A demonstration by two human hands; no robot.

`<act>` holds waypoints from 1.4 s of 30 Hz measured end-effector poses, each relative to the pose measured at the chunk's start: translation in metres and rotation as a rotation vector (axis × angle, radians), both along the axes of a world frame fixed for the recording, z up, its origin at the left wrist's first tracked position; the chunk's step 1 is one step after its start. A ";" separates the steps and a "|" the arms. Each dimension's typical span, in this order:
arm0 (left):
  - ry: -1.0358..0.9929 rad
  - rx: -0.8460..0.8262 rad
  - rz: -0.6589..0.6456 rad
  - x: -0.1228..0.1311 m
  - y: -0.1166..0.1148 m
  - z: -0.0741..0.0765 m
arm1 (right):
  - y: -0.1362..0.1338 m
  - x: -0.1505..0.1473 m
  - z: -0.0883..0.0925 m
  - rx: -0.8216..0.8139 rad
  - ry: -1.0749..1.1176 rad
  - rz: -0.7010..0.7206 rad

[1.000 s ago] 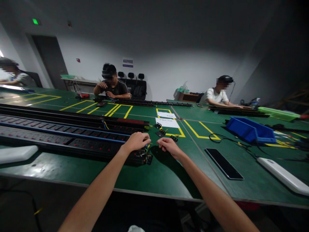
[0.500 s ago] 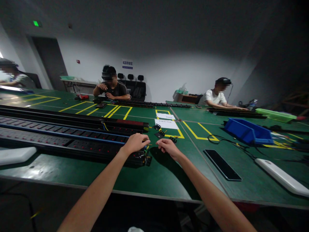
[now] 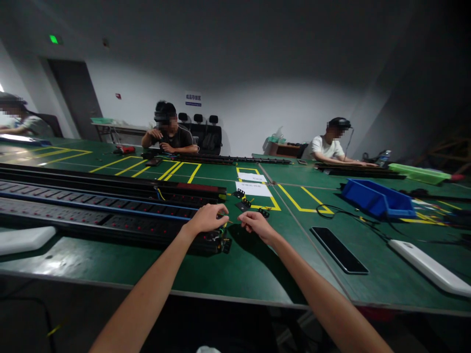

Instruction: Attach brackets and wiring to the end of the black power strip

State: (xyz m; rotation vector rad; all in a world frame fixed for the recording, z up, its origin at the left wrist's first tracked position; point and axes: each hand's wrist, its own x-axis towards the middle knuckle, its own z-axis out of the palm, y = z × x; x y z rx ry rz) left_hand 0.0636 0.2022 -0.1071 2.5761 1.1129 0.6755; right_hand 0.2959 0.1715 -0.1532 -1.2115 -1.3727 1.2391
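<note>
My left hand rests at the right end of a long black power strip with red dots along its face. Its fingers are closed at a thin wire, beside other short coloured wires at the strip's open end. My right hand hovers just to the right, thumb and fingers pinched together; anything between them is too small to make out. A small black end piece hangs at the near corner of the strip. Beyond my hands lie several black brackets with yellow wire ends.
More black strips lie behind this one. White paper sheets lie ahead. On the right are a phone, a white power bank-like block, cables and a blue bin. Co-workers sit across the green table.
My left fingers have shifted slightly at the strip's wired end. My right hand stays pinched in nearly the same place.
</note>
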 end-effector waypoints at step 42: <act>-0.193 0.106 -0.067 0.004 0.009 -0.008 | 0.032 -0.037 -0.008 0.074 -0.065 -0.227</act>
